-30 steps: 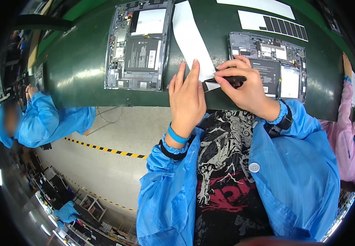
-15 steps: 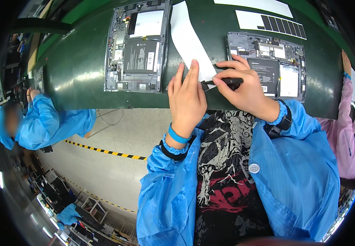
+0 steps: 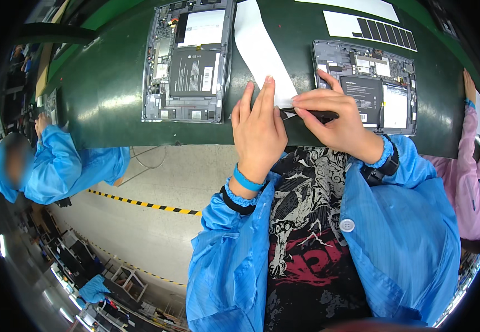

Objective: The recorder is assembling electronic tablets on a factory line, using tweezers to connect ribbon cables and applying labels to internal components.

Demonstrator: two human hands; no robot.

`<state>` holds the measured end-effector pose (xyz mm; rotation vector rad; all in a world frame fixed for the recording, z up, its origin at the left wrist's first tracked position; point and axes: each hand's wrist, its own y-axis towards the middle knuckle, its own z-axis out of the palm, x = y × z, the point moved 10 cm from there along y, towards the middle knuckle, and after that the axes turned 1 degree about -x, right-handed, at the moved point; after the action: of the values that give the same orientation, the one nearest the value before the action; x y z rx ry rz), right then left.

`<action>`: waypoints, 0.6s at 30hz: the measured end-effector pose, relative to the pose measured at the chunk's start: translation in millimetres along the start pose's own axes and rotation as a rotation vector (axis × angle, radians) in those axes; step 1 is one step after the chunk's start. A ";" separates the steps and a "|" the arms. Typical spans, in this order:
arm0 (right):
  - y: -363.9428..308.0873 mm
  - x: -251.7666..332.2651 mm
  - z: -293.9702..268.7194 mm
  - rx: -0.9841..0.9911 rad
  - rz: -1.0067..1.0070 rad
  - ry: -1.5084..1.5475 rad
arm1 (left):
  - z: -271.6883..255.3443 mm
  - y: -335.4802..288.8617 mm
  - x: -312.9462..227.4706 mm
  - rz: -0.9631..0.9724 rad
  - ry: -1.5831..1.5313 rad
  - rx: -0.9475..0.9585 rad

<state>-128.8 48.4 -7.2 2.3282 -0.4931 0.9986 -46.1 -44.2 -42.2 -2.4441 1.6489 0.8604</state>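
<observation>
A long white strip [image 3: 259, 41] lies slantwise on the green bench between two opened tablet-like devices. My left hand [image 3: 259, 130] rests flat on its near end, fingers stretched out, holding nothing. Beside it, my right hand [image 3: 342, 119] pinches a slim black tool [image 3: 324, 115] whose tip reaches the strip's near edge. The tool's exact kind is hidden by my fingers. To the left, one opened device [image 3: 157, 83] shows its black battery and circuit boards. Right behind my right hand lies the other opened device [image 3: 337, 55], its battery also exposed.
A white sheet with a row of black rectangles [image 3: 342, 25] lies beyond the right device, and another white strip [image 3: 356, 6] farther back. A person in blue [image 3: 57, 166] works at the left end. A pink sleeve [image 3: 467, 144] reaches onto the bench at the right.
My right-hand fingers have drawn closer together around the tool, and its tip has shifted at the strip's near edge. The whole view has moved slightly; my left hand stays on the strip.
</observation>
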 end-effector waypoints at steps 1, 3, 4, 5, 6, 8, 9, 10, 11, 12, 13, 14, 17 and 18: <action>0.4 0.7 -0.6 0.016 -0.010 0.024 | 0.0 1.0 -0.8 -0.007 0.004 -0.004; 2.7 0.2 -4.2 0.031 -0.020 0.045 | -0.7 3.4 -0.8 -0.016 0.005 0.003; 3.3 3.6 -5.1 0.042 -0.052 0.088 | -1.2 3.2 0.2 -0.023 0.006 0.015; 3.7 7.6 -7.1 0.053 -0.085 0.130 | -1.7 3.6 -0.8 -0.019 0.003 0.017; 3.7 9.6 -13.1 0.049 -0.082 0.126 | -1.5 4.6 -1.8 -0.021 -0.017 0.023; 5.2 15.2 -26.5 0.117 -0.079 0.348 | -1.6 9.4 -2.5 -0.018 -0.037 0.016; 5.0 15.6 -40.6 0.086 -0.061 0.437 | -2.9 8.8 0.7 -0.037 -0.066 0.014; 4.9 17.6 -59.1 0.049 -0.078 0.460 | -4.7 7.6 2.7 -0.053 -0.103 0.011; -1.2 3.4 -75.6 0.001 0.027 0.513 | -6.7 9.6 2.3 -0.051 -0.133 0.000; -9.5 -10.4 -92.0 -0.051 0.132 0.565 | -7.8 9.7 3.2 -0.049 -0.131 0.000; -19.6 -26.6 -109.0 -0.126 0.194 0.591 | -8.4 11.1 -0.2 -0.014 -0.112 -0.024; -26.2 -40.0 -130.0 -0.182 0.217 0.514 | -14.9 13.3 -8.3 0.017 -0.121 -0.048; -63.7 -99.0 -191.1 -0.405 0.441 0.488 | -22.9 30.2 -58.8 0.161 -0.311 0.045; -69.0 -112.5 -207.9 -0.449 0.472 0.488 | -19.5 34.5 -80.3 0.238 -0.372 0.115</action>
<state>-279.3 242.9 3.7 1.5302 -0.9687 1.4420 -89.8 1.3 21.5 -1.8947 1.8026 1.1316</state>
